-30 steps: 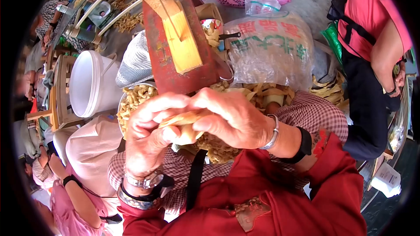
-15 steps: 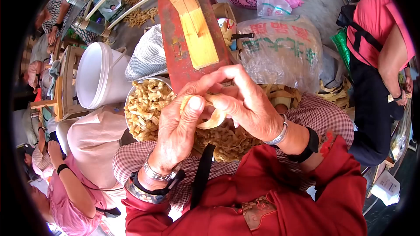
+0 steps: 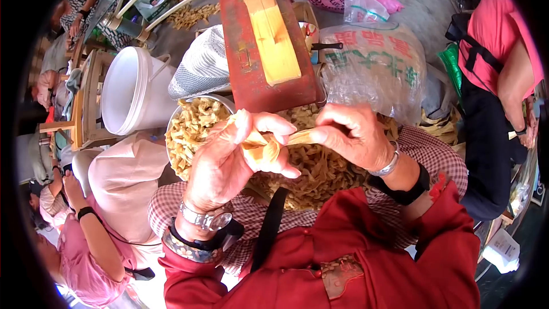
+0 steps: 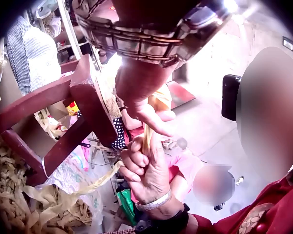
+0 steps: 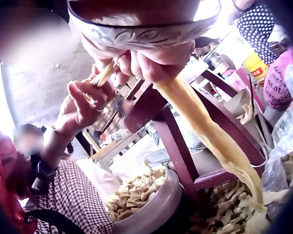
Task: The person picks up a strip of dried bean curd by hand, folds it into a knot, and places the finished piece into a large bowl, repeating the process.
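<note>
A long, pale yellow, limp strip stretches between both hands in the head view. My left hand holds it looped about the fingers, palm turned up. My right hand pinches the strip between thumb and curled fingers, a short way to the right. Below the right hand, the rest of the strip hangs as a long tail in the right wrist view. Short knotted yellow pieces fill a white basin at the left. More pale strips and pieces lie beneath the hands, over the lap.
A red wooden bench stands ahead, bearing a yellow slotted wooden block. To its left are a white bucket and a mesh bag. A clear plastic sack lies at the right. Other people sit on both sides.
The hands were close together over the strip; now they are apart, with the right hand farther right and the strip drawn out between them. The left palm has turned upward.
</note>
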`<state>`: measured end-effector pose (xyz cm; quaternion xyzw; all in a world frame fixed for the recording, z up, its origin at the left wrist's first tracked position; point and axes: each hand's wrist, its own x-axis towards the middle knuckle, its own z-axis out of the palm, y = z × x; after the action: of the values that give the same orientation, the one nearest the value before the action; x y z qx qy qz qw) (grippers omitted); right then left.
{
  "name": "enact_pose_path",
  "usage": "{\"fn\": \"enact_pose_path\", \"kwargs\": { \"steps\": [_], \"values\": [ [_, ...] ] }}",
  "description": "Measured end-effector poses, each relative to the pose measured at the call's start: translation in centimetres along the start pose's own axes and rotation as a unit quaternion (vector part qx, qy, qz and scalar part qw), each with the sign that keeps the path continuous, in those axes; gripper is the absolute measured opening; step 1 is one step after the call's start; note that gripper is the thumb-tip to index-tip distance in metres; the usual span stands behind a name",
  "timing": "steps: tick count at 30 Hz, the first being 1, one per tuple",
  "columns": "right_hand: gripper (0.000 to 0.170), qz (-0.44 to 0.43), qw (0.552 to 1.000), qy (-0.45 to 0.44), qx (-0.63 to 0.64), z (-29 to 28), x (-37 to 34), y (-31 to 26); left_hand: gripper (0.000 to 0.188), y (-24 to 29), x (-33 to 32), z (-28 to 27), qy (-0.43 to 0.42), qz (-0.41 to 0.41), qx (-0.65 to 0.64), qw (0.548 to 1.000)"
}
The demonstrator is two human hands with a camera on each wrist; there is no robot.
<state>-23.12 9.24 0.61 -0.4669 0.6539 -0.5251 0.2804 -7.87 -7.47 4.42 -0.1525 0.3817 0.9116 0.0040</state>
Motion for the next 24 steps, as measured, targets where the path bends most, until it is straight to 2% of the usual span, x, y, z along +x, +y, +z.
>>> {"fn": "enact_pose_path", "kwargs": {
  "steps": [2, 3, 5, 6, 8, 9, 13, 14, 18, 19, 20, 22, 24],
  "values": [
    [0.026, -0.013, 0.999, -0.030, -0.026, 0.4, 0.4, 0.1, 0.057, -0.2, 0.1, -0.2, 0.005, 0.004, 0.011, 1.000],
    [0.024, -0.026, 0.999, -0.026, 0.012, 0.8, 0.5, 0.4, 0.058, -0.1, 0.2, 0.2, 0.035, 0.006, 0.050, 0.998],
    [0.025, 0.032, 0.996, -0.066, 0.058, 1.2, 0.3, 0.5, 0.057, -0.6, 0.6, 0.6, 0.069, 0.027, 0.071, 0.995],
    [0.026, 0.033, 0.995, -0.072, 0.063, 1.4, 0.3, 0.7, 0.057, -0.7, 0.5, 0.6, 0.090, 0.035, 0.087, 0.992],
    [0.026, 0.022, 0.995, -0.079, 0.048, 1.6, 0.3, 0.8, 0.066, -0.3, 0.0, 0.6, 0.112, 0.022, 0.288, 0.951],
    [0.025, 0.010, 0.996, -0.079, 0.029, 1.6, 0.4, 0.7, 0.047, -0.8, 0.3, 0.9, 0.157, 0.029, 0.269, 0.950],
    [0.024, 0.009, 0.995, -0.094, 0.039, 2.0, 0.5, 0.3, 0.017, -0.2, 0.5, 1.7, 0.186, -0.032, 0.288, 0.939],
    [0.022, -0.092, 0.994, -0.059, -0.001, 2.6, 0.7, 1.0, 0.015, -0.2, 0.4, 1.7, 0.179, -0.021, 0.283, 0.942],
    [0.024, -0.053, 0.996, -0.075, -0.006, 1.8, 0.7, -0.8, 0.006, 0.8, 0.0, 1.3, 0.179, 0.022, 0.220, 0.959],
    [0.025, -0.044, 0.995, -0.086, -0.012, 1.0, 0.9, -1.1, 0.005, 1.5, -0.2, 0.6, 0.185, 0.058, 0.167, 0.967],
    [0.025, -0.049, 0.997, -0.059, 0.022, 0.3, 0.9, -1.2, 0.005, 2.2, -0.4, -0.1, 0.190, 0.095, 0.114, 0.970],
    [0.026, -0.084, 0.995, -0.052, -0.031, -0.6, 1.5, -1.4, 0.006, 3.1, -0.1, 0.0, 0.190, 0.121, 0.121, 0.967],
    [0.028, -0.061, 0.994, -0.048, -0.075, -1.5, 2.4, -1.6, 0.009, 3.4, 0.8, 0.4, 0.200, 0.151, 0.142, 0.958]
  ]
}}
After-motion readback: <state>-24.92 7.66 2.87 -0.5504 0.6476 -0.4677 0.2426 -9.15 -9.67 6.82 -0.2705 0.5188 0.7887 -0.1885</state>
